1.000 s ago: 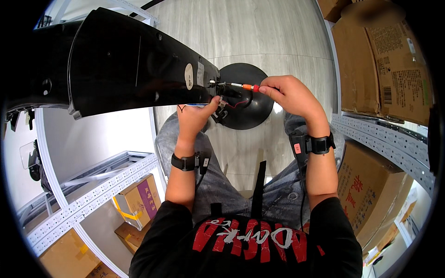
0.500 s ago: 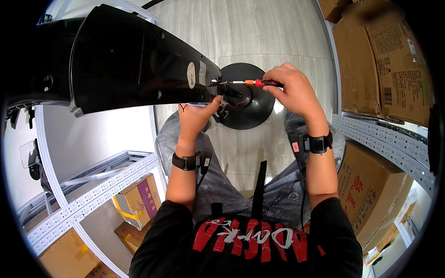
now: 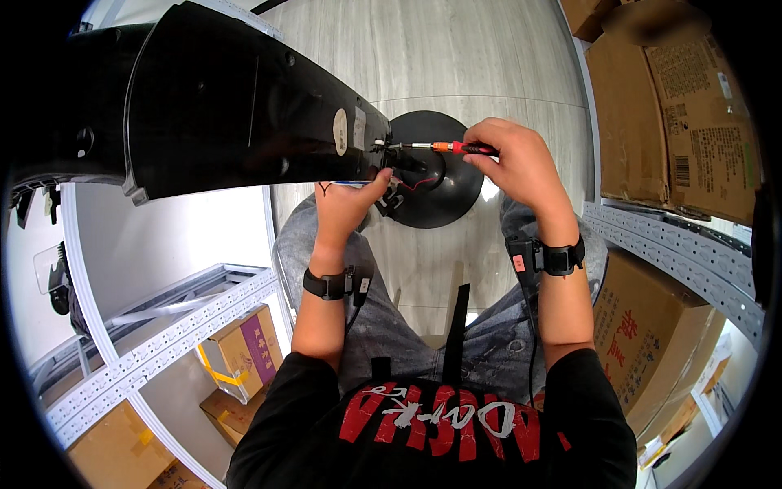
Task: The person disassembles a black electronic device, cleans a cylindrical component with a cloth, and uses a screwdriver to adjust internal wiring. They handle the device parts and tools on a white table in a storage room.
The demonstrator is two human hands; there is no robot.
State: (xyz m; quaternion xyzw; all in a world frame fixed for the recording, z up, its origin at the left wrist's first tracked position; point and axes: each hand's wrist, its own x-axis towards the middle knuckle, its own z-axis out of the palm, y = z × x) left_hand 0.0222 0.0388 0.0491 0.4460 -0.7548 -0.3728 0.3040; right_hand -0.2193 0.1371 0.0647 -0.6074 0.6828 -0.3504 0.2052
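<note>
A long, glossy black plastic housing (image 3: pixel 220 106) reaches in from the upper left, its narrower end in front of me. My left hand (image 3: pixel 350 208) grips that end from the near side, thumb at the edge and the other fingers partly hidden by it. In my right hand (image 3: pixel 513 159) is a screwdriver (image 3: pixel 456 147) with a red and black handle, lying level and pointing left. Its tip meets the small parts at the housing's end. A thin red wire (image 3: pixel 417 184) hangs there beside the black fittings. Below and behind lies a round black base (image 3: pixel 452 196) on the floor.
Cardboard boxes (image 3: pixel 627 122) fill a metal shelf (image 3: pixel 676 248) on the right, with another large box (image 3: pixel 652 334) lower down. To the left stands a white metal rack (image 3: pixel 163 359) holding a smaller box (image 3: pixel 244 350). Pale grey floor (image 3: pixel 456 57) runs between them.
The narrow end of the housing and my left hand have shifted very slightly right. My right hand has turned slightly, and the screwdriver stays at the same spot.
</note>
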